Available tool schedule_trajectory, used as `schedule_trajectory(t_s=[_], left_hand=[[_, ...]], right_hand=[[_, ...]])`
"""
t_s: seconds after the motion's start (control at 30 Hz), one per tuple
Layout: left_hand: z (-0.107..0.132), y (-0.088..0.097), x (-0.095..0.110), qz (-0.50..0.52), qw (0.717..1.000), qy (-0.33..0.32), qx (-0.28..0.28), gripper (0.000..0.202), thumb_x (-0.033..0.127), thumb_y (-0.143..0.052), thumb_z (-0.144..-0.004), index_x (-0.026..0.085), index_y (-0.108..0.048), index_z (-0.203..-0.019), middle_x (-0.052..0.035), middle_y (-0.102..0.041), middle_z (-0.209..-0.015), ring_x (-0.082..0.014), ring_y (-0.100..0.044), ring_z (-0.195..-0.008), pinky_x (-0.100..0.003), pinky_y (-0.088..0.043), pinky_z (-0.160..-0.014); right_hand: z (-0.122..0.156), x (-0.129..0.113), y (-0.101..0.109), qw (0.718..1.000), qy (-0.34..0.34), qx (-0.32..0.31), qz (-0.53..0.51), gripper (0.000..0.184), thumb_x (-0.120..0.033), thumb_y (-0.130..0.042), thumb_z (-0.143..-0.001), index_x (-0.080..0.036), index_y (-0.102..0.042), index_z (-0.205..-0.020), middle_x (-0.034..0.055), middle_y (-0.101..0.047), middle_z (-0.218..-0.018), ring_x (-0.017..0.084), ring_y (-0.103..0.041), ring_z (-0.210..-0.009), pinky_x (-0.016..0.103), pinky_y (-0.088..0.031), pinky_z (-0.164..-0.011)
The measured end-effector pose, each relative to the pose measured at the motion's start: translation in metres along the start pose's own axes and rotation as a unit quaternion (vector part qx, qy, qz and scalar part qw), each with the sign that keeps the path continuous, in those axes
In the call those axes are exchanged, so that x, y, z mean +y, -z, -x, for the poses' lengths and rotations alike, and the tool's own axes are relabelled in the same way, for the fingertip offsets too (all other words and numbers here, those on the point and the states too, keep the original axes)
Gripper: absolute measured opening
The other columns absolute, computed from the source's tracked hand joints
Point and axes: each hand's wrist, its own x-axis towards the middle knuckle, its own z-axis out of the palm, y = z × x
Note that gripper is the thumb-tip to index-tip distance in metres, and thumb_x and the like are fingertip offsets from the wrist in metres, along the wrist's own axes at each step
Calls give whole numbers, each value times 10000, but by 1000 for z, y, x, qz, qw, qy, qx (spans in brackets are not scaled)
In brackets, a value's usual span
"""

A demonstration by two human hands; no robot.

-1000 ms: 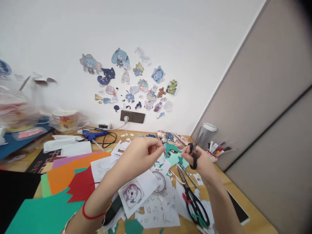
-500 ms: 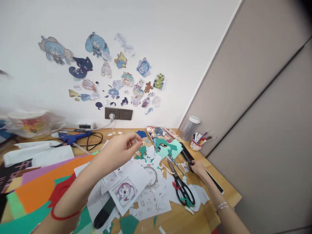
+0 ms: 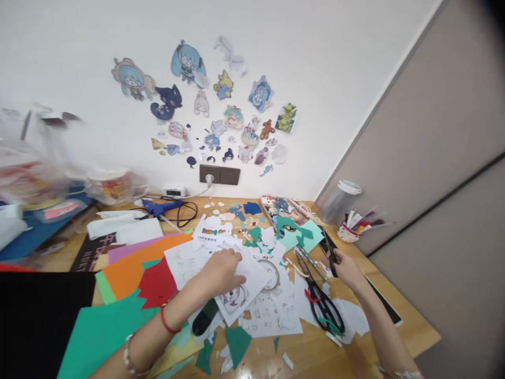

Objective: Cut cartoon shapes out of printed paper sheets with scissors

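My left hand (image 3: 221,271) is just over a white sheet with a printed round cartoon face (image 3: 233,299). Its thumb and fingers are apart, and nothing shows between them; whether they touch the paper I cannot tell. At the right, my right hand (image 3: 346,269) grips a small dark pair of scissors (image 3: 330,251), blades pointing away, above a dark phone-like slab. Between my hands lie a roll of tape (image 3: 272,275) and a larger pair of black-handled scissors (image 3: 324,305). White and green paper scraps (image 3: 239,345) are scattered around them.
Coloured sheets (image 3: 130,271) cover the left side. A blue glue gun (image 3: 161,207) with its cable lies near the wall. At the back right stand a pen cup (image 3: 347,233), a clear lidded container (image 3: 342,202) and a patterned case (image 3: 286,209).
My left hand has come down from above the scraps to the printed sheet, and its pinched fingers have parted. The view has swung left. My right hand still holds the small scissors.
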Motion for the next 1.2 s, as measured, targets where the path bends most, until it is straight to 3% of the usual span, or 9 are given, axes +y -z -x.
schedule_trajectory(t_s=[0.1, 0.23, 0.47, 0.6, 0.77, 0.87, 1.0, 1.2], left_hand=[[-7, -19, 9, -39, 998, 32, -33, 489, 405, -610, -739, 142, -504, -1137, -107, -532, -1132, -263, -493, -1045, -456, -396, -867], [-12, -27, 6, -63, 995, 64, -30, 550, 397, -564, -790, 165, -393, -1258, -122, -464, -1220, -286, -452, -1105, -502, -378, -894], [-17, -17, -17, -52, 997, 47, 21, 489, 362, -520, -834, 182, -381, -1266, -109, -449, -1246, -263, -469, -1096, -479, -409, -885], [-25, -8, -36, -67, 990, 109, 53, 418, 330, -525, -837, 175, -441, -1216, -103, -443, -1263, -268, -454, -1122, -507, -383, -914], [-30, 1, -62, -61, 974, 199, 92, 372, 320, -523, -840, 161, -475, -1173, -100, -488, -1208, -248, -501, -1060, -477, -426, -872], [-30, 4, -75, -27, 971, 209, 111, 341, 316, -521, -843, 153, -498, -1141, -93, -517, -1166, -234, -522, -1027, -460, -440, -856], [-32, 12, -91, 60, 965, 214, 136, 291, 313, -509, -852, 143, -527, -1087, -80, -556, -1093, -201, -561, -946, -413, -475, -803], [-26, 38, -107, 239, 930, 198, 199, 278, 324, -501, -856, 137, -538, -1058, -67, -577, -1033, -184, -580, -879, -376, -495, -752]], right_hand=[[18, -19, -22, 998, 15, -47, -41, 192, -300, -641, -705, -165, -505, -712, -33, -533, -632, 119, -521, -569, 239, -430, -541], [34, -33, -44, 994, 25, -75, -77, 226, -343, -640, -652, -195, -479, -709, -31, -520, -623, 140, -501, -561, 239, -400, -518], [37, -51, -65, 988, 34, -94, -118, 223, -357, -616, -643, -209, -453, -682, -34, -505, -623, 157, -509, -572, 259, -414, -534], [38, -66, -84, 982, 31, -123, -137, 253, -349, -620, -643, -219, -445, -771, 9, -573, -752, 189, -575, -655, 279, -457, -552], [42, -85, -115, 981, 18, -138, -135, 458, -304, -664, -593, -215, -389, -948, 96, -540, -1051, 251, -576, -955, 338, -487, -708], [46, -95, -131, 980, 12, -148, -131, 489, -301, -668, -587, -221, -373, -969, 87, -528, -1065, 252, -567, -979, 353, -480, -735], [49, -101, -146, 979, -6, -154, -134, 445, -271, -630, -590, -225, -367, -947, 58, -558, -942, 227, -607, -789, 337, -480, -636], [51, -110, -151, 965, -27, -182, -186, 422, -229, -605, -558, -229, -334, -882, -2, -566, -739, 189, -567, -631, 284, -438, -535]])
